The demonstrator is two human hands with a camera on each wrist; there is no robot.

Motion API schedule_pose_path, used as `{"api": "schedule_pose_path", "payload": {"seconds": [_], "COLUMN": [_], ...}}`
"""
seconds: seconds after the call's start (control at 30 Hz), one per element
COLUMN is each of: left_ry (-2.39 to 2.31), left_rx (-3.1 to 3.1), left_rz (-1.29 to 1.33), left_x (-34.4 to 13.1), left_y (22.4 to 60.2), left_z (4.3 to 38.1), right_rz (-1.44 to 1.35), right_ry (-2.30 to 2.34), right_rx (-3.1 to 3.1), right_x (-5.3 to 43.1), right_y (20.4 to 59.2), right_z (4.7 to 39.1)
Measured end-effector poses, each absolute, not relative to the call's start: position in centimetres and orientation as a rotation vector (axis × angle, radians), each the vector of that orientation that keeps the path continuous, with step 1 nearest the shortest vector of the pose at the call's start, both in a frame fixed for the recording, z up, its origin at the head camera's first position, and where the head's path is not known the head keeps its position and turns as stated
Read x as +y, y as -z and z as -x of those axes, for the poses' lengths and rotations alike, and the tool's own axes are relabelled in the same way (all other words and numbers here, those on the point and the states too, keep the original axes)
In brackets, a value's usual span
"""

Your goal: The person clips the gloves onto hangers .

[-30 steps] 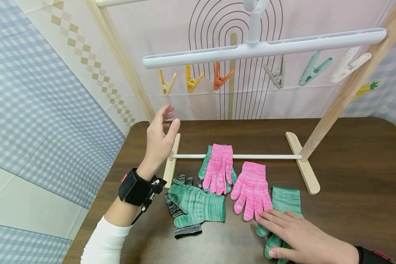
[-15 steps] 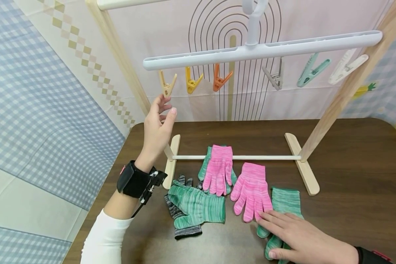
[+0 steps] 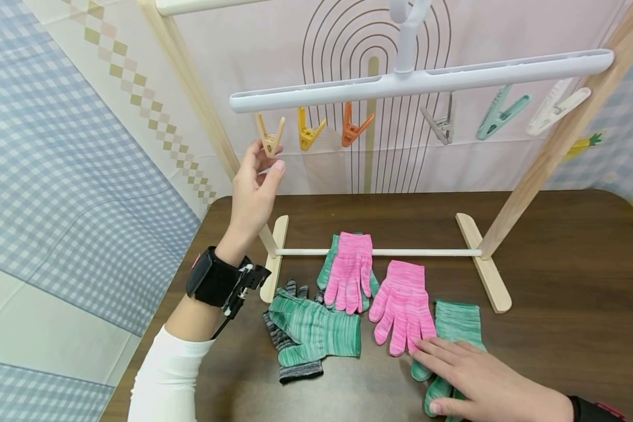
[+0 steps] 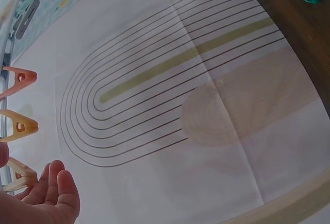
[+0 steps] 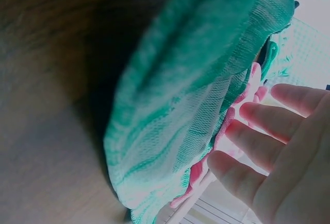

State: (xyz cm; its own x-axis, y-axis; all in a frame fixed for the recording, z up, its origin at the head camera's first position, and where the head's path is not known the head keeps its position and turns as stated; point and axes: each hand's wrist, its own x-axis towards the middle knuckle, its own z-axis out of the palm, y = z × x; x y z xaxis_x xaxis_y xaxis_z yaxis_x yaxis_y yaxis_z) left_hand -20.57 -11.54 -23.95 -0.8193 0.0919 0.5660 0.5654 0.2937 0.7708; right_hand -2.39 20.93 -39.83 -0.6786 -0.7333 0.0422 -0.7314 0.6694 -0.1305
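Poised with left hand (image 3: 254,194) at a beige clip (image 3: 269,143) under the left end of the hanger (image 3: 343,90), with fingers loosely bent behind the clip and thumb apart. Resting right hand (image 3: 472,368), straight-fingered, on a green glove (image 3: 458,319) beside a pink glove (image 3: 402,299), on the counter (image 3: 564,281) below the hanger's right half. Possible trouble: a swaying hanger from too hard a tug at the clip, or a bunched green glove from a careless drag.

head view bright, even, mostly sharp; pale glare on tabletop (image 3: 371,392) left of right hand (image 3: 469,372). left-wrist view dim, greyish around left hand (image 3: 254,196). right-wrist view: tabletop dark, blurry left of hand, background (image 5: 312,7) past it blown out
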Motion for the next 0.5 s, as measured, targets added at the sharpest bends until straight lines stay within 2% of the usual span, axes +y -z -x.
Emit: {"api": "schedule_pose_path", "payload": {"seconds": [0.5], "left_ry": [1.722], "left_rx": [-2.059], "left_rz": [0.634], "left_x": [-11.3], "left_y": [22.5], "left_z": [20.5], "right_rz": [1.279], "right_ry": [0.21], "right_rx": [2.914], "right_x": [20.9], "right_y": [40.1], "right_z": [2.2]}}
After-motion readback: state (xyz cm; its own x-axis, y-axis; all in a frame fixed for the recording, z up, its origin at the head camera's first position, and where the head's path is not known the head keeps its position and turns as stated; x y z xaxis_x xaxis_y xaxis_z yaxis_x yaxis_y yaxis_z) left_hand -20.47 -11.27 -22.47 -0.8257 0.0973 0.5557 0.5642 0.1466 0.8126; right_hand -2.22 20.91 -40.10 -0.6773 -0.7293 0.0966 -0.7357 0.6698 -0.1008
